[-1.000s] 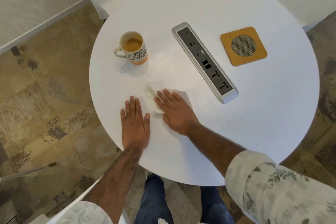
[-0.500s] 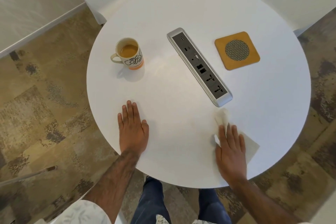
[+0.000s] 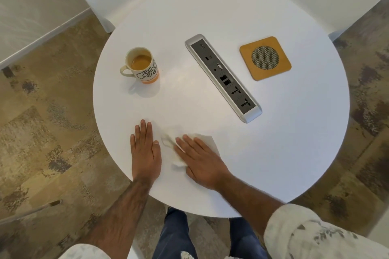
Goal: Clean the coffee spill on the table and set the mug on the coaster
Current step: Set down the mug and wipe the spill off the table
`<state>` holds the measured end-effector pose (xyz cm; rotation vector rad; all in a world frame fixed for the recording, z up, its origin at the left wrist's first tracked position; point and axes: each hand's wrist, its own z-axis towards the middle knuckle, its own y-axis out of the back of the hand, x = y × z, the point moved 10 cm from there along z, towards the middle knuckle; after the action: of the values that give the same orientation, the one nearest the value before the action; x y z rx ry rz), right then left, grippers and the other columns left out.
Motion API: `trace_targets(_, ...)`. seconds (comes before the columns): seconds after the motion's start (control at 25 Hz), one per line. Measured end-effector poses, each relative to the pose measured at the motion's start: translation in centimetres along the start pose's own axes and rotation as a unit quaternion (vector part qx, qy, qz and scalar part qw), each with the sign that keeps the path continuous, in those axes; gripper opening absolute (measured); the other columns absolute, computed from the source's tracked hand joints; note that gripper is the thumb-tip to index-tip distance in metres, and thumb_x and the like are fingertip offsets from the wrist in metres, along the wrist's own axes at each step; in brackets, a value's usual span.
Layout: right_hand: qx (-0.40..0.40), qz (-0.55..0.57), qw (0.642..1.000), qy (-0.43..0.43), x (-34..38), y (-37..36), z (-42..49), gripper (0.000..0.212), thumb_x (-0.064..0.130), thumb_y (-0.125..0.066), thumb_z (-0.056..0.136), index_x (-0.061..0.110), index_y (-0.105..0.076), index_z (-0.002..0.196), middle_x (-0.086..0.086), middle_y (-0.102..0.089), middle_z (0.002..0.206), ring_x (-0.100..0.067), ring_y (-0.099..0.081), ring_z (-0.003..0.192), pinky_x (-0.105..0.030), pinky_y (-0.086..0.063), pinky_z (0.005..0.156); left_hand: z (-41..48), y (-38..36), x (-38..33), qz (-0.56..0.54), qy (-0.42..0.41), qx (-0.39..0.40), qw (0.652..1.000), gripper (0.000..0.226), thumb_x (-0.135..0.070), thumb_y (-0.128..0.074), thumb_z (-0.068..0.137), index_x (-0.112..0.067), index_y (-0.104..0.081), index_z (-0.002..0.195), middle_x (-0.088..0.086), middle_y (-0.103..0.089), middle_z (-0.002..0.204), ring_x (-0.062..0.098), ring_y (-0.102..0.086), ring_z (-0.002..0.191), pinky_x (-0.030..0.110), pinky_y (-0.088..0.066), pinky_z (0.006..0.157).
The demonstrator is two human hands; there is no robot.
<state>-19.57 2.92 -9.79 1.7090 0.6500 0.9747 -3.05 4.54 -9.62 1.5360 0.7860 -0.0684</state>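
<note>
Round white table [image 3: 273,143]: right hand [image 3: 202,160] lies flat, pressing tissue [image 3: 207,140] to wipe; left hand [image 3: 145,151], open, braces beside it; mug [image 3: 142,65] off coaster [image 3: 265,58].

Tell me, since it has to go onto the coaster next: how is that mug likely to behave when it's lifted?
The mug holds coffee well below its rim, so it probably feels fairly heavy and could slosh if tilted or jerked. It looks like glazed ceramic: likely rigid, smooth and breakable if dropped. Its handle points away from the coaster, so a left hand grip seems easiest.
</note>
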Motion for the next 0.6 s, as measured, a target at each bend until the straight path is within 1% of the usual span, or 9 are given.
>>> trace_targets(0.08,0.012,-0.031,0.999,0.042,-0.1,-0.9,-4.0,0.074,0.03,-0.047,0.098,0.017,-0.017,0.164,-0.004,-0.011,0.173,-0.025,-0.005,0.16,-0.043,-0.002,0.129,-0.1,0.0,-0.2,0.015,0.002,0.009,1.0,0.066,-0.026,-0.022,0.102,-0.01,-0.007,0.165,0.005,0.001,0.175,0.019,0.006,0.161,0.041,0.004,0.131)
trace_targets(0.12,0.003,-0.045,0.999,0.025,-1.4,-0.7,-5.8,0.075,0.03,-0.05,0.096,0.017,-0.02,0.164,-0.005,-0.013,0.173,-0.026,-0.009,0.16,-0.044,-0.005,0.129,-0.1,-0.2,-0.4,0.038,0.005,0.016,0.999,0.068,-0.027,-0.021,0.102,-0.01,-0.004,0.165,0.005,0.004,0.175,0.02,0.007,0.161,0.042,0.004,0.131)
trace_targets(0.2,-0.032,-0.044,0.994,-0.097,-6.1,0.7,-9.0,0.079,0.028,-0.055,0.093,0.017,-0.022,0.163,-0.005,-0.012,0.172,-0.027,-0.012,0.159,-0.047,-0.009,0.127,-0.1,-0.6,-0.7,0.086,0.011,0.023,0.996,0.07,-0.029,-0.02,0.101,-0.009,0.001,0.165,0.008,0.007,0.174,0.024,0.008,0.161,0.043,0.004,0.131)
trace_targets(0.28,-0.053,-0.002,0.967,-0.25,-10.2,1.5,-12.1,0.074,0.031,-0.045,0.099,0.019,-0.012,0.165,-0.003,-0.002,0.173,-0.025,-0.004,0.16,-0.044,-0.002,0.128,-0.1,-0.8,-0.7,0.108,0.018,0.023,0.994,0.07,-0.029,-0.019,0.1,-0.007,0.002,0.164,0.011,0.006,0.174,0.027,0.006,0.161,0.045,0.002,0.131)
trace_targets(0.32,-0.06,0.015,0.954,-0.295,-10.8,1.5,-12.7,0.072,0.033,-0.038,0.101,0.019,-0.009,0.165,-0.002,0.001,0.173,-0.024,0.0,0.161,-0.041,0.001,0.128,-0.1,-0.8,-0.6,0.111,0.019,0.022,0.993,0.071,-0.029,-0.019,0.1,-0.007,0.002,0.164,0.011,0.006,0.174,0.028,0.006,0.161,0.045,0.002,0.131)
trace_targets(0.4,-0.061,0.022,0.958,-0.279,-8.8,0.8,-11.1,0.073,0.033,-0.037,0.1,0.016,-0.009,0.165,-0.005,0.0,0.174,-0.026,0.0,0.161,-0.043,-0.001,0.128,0.0,-0.7,-0.4,0.112,0.019,0.023,0.993,0.071,-0.03,-0.018,0.1,-0.008,0.003,0.164,0.011,0.007,0.174,0.027,0.006,0.161,0.046,0.001,0.131)
trace_targets(0.48,-0.044,0.015,0.985,-0.167,-5.4,0.2,-7.1,0.074,0.031,-0.044,0.098,0.012,-0.015,0.164,-0.008,-0.005,0.174,-0.029,-0.005,0.16,-0.048,-0.01,0.127,0.0,-0.7,-0.4,0.11,0.016,0.024,0.994,0.072,-0.031,-0.018,0.1,-0.008,0.004,0.164,0.009,0.008,0.174,0.026,0.007,0.161,0.045,0.002,0.131)
trace_targets(0.52,-0.044,0.015,0.989,-0.138,-5.0,0.5,-4.9,0.073,0.031,-0.046,0.098,0.011,-0.019,0.163,-0.009,-0.008,0.173,-0.03,-0.007,0.16,-0.049,-0.014,0.126,0.0,-0.7,-0.4,0.107,0.016,0.025,0.994,0.072,-0.032,-0.019,0.1,-0.009,0.005,0.164,0.009,0.009,0.174,0.026,0.008,0.161,0.044,0.004,0.131)
trace_targets(0.6,-0.05,0.037,0.98,-0.191,-7.1,2.2,-0.6,0.07,0.03,-0.045,0.1,0.01,-0.022,0.163,-0.01,-0.01,0.172,-0.032,-0.008,0.16,-0.051,-0.017,0.126,0.0,-0.8,-0.2,0.102,0.015,0.034,0.994,0.072,-0.033,-0.018,0.1,-0.01,0.007,0.164,0.007,0.012,0.174,0.023,0.011,0.161,0.042,0.007,0.13)
